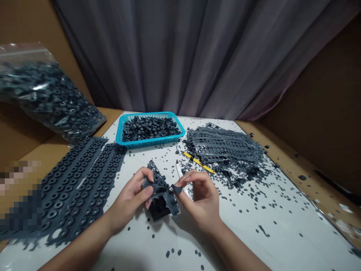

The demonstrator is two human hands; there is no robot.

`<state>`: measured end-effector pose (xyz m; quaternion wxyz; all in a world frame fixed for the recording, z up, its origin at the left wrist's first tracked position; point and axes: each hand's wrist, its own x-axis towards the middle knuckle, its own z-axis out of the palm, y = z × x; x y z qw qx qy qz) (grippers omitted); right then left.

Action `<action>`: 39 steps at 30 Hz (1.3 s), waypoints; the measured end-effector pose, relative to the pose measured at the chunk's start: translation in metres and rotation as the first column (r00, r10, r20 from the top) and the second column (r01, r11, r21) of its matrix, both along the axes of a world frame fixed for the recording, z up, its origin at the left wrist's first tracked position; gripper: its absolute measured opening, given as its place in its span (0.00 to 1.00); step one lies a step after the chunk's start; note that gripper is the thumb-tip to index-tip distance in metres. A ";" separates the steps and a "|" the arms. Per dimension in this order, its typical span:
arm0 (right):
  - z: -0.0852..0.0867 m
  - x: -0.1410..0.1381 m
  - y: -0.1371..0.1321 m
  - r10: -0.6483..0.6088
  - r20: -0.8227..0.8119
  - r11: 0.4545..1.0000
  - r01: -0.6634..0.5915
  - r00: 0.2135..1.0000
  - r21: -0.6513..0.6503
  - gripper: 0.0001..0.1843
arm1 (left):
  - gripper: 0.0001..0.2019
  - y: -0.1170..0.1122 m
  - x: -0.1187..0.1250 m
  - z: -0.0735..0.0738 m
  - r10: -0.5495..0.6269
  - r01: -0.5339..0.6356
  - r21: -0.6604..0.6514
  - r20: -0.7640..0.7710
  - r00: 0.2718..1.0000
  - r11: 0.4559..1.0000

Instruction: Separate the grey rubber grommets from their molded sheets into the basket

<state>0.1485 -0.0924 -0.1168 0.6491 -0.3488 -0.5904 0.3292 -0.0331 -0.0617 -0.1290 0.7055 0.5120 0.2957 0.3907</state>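
My left hand [129, 199] grips a torn piece of dark grey rubber sheet [160, 188] punched with round holes. My right hand [201, 199] pinches a small flap at that sheet's edge between thumb and fingers. A black block-like rubber clump [159, 209] hangs under the piece, close to my left fingers. A narrow white blade-like tool [178, 169] shows beside my right hand, its lower end hidden behind my fingers. A yellow-and-black utility knife [199, 162] lies just beyond my right hand.
A turquoise plastic basket [121, 130] holds several dark rubber rings. Punched rubber sheets [76, 188] lie at left, and a heap of punched sheets [225, 145] lies at right. A clear bag of rings [47, 94] sits far left. Loose rings dot the white table [267, 233].
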 end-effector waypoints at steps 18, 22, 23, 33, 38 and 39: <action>0.001 0.003 -0.002 0.041 0.260 0.995 -0.015 0.965 -0.099 0.08 | 0.04 -0.003 0.010 0.012 0.227 -0.031 0.469 -0.367 0.902 0.883; 0.002 0.003 0.001 0.136 0.182 0.961 -0.085 0.974 -0.262 0.05 | 0.05 -0.003 0.008 0.011 0.242 0.015 0.517 -0.426 0.872 0.856; 0.001 0.003 0.002 0.158 0.155 0.949 -0.106 0.975 -0.297 0.05 | 0.05 -0.003 0.008 0.011 0.244 0.024 0.526 -0.435 0.867 0.850; -0.004 0.004 0.007 0.284 -0.141 0.828 -0.317 0.948 -0.464 0.11 | 0.09 -0.003 0.006 0.014 0.244 0.049 0.558 -0.437 0.866 0.828; -0.004 0.003 0.008 0.313 -0.227 0.794 -0.385 0.922 -0.470 0.13 | 0.10 -0.003 0.006 0.014 0.222 0.061 0.554 -0.428 0.876 0.830; -0.004 0.003 0.008 0.320 -0.243 0.788 -0.400 0.916 -0.468 0.13 | 0.10 -0.003 0.006 0.014 0.217 0.067 0.551 -0.434 0.875 0.832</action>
